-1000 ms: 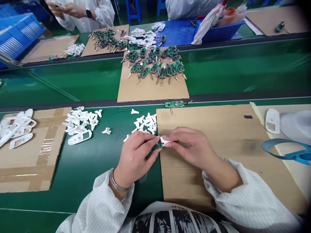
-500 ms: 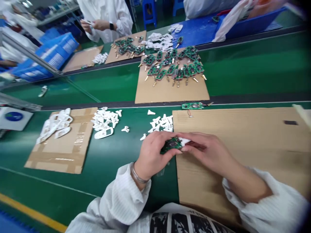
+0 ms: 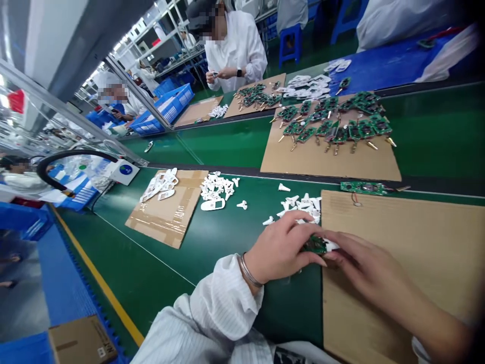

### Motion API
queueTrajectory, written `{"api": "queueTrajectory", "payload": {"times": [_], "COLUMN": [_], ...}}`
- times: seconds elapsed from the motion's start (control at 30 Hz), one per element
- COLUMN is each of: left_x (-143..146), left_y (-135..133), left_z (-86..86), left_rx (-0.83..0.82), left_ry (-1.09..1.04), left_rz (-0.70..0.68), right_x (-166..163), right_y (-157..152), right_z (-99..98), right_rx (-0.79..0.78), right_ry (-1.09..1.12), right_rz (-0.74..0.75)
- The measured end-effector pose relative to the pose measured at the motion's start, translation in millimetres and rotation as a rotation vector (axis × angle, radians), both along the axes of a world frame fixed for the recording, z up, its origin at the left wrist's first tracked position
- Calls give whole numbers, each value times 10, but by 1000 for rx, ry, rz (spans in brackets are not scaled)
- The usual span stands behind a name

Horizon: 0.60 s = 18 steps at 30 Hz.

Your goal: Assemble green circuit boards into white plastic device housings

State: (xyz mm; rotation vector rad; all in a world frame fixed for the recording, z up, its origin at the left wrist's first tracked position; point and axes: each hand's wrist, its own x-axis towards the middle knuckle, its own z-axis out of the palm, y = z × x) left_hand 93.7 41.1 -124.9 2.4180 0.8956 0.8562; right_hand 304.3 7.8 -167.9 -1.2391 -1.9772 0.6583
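Head view, and I'm looking at two bare hands meeting just above the counter [image 3: 223, 237], by the left edge of a bare cardboard sheet [image 3: 401, 288]. The left hand [image 3: 284, 247] is curled narrow around a green circuit board [image 3: 314, 245], thumb along the near edge and fingers over the far one. The right hand [image 3: 366, 263] closes in a small pinch on a white plastic piece [image 3: 331, 246] at the board's right end. Whether that piece is seated or merely pressed there, I can't tell; the fingertips hide the joint.

To do this well, I'd say, the left hand should grip the board by its edges and leave the parts on its face alone, while the right one keeps the white piece in line and pushes gently along the board's length, without twisting.

As for direction, the board's long axis seems to run from left to right across the body, dipping slightly to the right, though its left end is covered. The white piece follows roughly that line, its narrower end apparently pointing right, into the pinch. Just beyond the hands lies a loose pile of similar white pieces [image 3: 302, 206].
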Motion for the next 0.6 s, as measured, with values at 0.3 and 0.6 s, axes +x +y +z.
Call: {"api": "queueTrajectory", "payload": {"times": [0.3, 0.6], "left_x": [-2262, -2138], "left_y": [853, 743], "left_z": [214, -28], "left_rx": [-56, -259], "left_ry": [153, 367], "left_rz": [1134, 868], "right_x": [75, 81], "right_y": [80, 91], "right_z": [-89, -183], "right_rx": [-250, -317], "right_ry": [208, 173], "right_rz": [-122, -142]}}
